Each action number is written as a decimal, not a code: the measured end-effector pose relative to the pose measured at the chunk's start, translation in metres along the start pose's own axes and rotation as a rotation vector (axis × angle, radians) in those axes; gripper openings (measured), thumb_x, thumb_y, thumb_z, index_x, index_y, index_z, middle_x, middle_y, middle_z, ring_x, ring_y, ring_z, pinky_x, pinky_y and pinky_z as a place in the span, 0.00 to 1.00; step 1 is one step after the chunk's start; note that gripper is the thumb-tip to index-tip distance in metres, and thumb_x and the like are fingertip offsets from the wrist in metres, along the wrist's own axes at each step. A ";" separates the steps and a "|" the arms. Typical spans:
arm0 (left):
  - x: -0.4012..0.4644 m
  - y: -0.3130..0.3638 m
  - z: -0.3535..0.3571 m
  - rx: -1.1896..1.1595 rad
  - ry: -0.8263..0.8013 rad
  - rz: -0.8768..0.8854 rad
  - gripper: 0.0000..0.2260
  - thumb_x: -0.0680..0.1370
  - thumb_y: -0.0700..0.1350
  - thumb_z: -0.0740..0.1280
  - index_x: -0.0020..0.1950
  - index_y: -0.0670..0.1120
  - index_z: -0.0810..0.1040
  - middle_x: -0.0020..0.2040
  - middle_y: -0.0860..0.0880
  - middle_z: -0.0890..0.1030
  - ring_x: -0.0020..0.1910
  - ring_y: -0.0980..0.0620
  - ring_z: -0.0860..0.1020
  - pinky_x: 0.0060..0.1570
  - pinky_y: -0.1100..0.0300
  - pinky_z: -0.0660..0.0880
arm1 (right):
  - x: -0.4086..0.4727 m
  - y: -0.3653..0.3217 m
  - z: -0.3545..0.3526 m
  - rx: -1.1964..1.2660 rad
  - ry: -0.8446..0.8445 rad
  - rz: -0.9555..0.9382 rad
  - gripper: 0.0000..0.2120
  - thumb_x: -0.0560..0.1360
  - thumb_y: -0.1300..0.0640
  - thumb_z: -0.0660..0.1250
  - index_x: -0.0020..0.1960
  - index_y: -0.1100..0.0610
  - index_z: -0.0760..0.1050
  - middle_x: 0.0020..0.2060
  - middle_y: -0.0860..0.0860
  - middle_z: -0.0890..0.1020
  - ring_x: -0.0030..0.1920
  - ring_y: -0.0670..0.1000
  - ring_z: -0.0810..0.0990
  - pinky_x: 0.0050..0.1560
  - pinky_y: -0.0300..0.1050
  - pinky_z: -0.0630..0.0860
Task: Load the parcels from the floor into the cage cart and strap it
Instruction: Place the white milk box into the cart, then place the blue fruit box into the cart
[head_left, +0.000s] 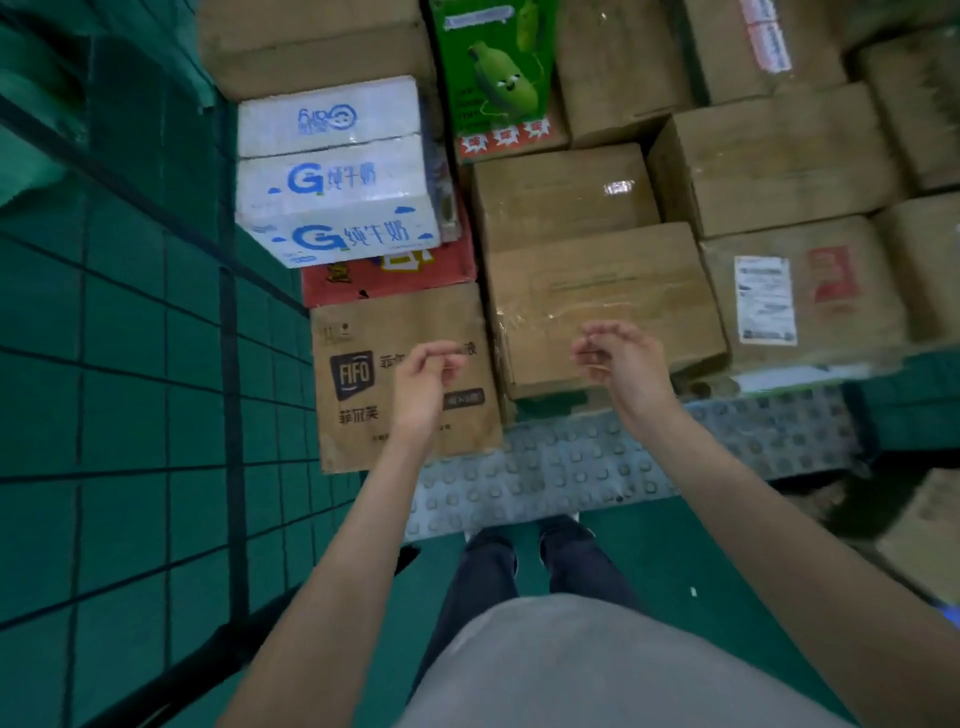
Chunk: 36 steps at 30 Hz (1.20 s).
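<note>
Many parcels are stacked inside the cage cart in front of me. A brown FIFO carton (363, 395) stands at the near left, a taped brown carton (597, 291) beside it. Behind them sit white milk boxes (337, 208), a red box (384, 280) and a green banana-print box (493, 73). My left hand (423, 387) hovers over the FIFO carton, fingers loosely curled, holding nothing. My right hand (621, 356) hovers over the taped carton's near edge, also loosely curled and empty.
The cart's dark wire-mesh side wall (156, 364) runs along the left. Its studded grey floor plate (571, 467) shows at the open front, near my feet. Green floor lies below. Another brown carton (930, 530) lies on the floor at the right.
</note>
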<state>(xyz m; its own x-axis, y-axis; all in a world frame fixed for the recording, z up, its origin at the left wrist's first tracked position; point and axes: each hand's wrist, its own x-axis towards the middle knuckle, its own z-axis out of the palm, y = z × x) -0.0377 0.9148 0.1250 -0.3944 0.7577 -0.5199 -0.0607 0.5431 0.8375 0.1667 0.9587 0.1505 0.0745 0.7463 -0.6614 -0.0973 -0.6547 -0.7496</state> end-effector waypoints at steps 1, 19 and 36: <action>-0.010 -0.006 0.008 -0.001 -0.020 -0.002 0.13 0.82 0.35 0.57 0.46 0.46 0.79 0.41 0.50 0.81 0.41 0.55 0.78 0.45 0.67 0.75 | -0.008 0.008 -0.012 0.012 0.025 -0.002 0.11 0.80 0.68 0.59 0.45 0.58 0.77 0.36 0.52 0.81 0.37 0.49 0.80 0.44 0.42 0.77; -0.137 -0.075 0.144 0.479 -0.762 -0.002 0.11 0.82 0.33 0.56 0.51 0.38 0.77 0.40 0.47 0.80 0.39 0.55 0.79 0.40 0.71 0.74 | -0.172 0.177 -0.173 0.588 0.722 0.014 0.13 0.78 0.71 0.59 0.43 0.59 0.78 0.32 0.51 0.81 0.31 0.47 0.79 0.44 0.40 0.76; -0.338 -0.182 0.361 0.850 -1.178 0.163 0.14 0.82 0.35 0.54 0.47 0.46 0.78 0.42 0.50 0.81 0.41 0.56 0.78 0.43 0.68 0.73 | -0.304 0.307 -0.379 0.871 1.150 0.079 0.13 0.78 0.71 0.58 0.43 0.57 0.76 0.35 0.52 0.80 0.31 0.44 0.80 0.39 0.34 0.76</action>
<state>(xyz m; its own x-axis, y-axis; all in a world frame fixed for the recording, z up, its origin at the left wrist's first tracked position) 0.4378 0.6904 0.0874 0.6447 0.4546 -0.6146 0.6234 0.1528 0.7668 0.4904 0.4852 0.1127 0.7417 -0.0710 -0.6670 -0.6706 -0.0957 -0.7356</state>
